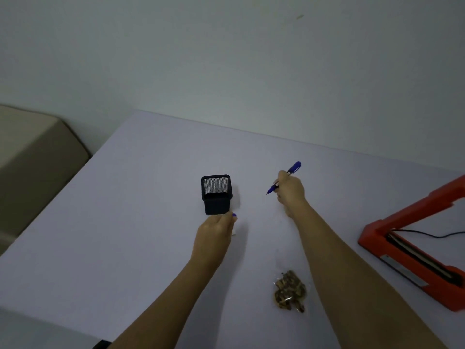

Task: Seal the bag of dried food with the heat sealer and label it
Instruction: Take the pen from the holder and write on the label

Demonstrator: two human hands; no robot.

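Gripping a blue pen (294,168) in the right hand (290,188); pinching a small blue item (234,214) (unidentifiable) in the left hand (216,230), beside the mesh cup (217,195). Bag of dried food (289,291) on the worktop (125,197), near, between forearms.

Bag of dried food (289,290): small clear plastic pouch holding brown mottled pieces. Crumpled, lying on the desk (125,222) near its front edge, between the two forearms, nothing touching it.

Heat sealer (370,234): orange-red body at the desk's right side. Arm raised at a slant, dark sealing strip exposed along the base, black cord trailing off right.

Pen (294,168): blue, uncapped, tilted with tip pointing down-left. Gripped in the right hand (290,191) above the desk.

Left hand (214,230): pinches a small blue piece (234,215). A white scrap (234,233) shows beneath the hand; both are too small to identify.
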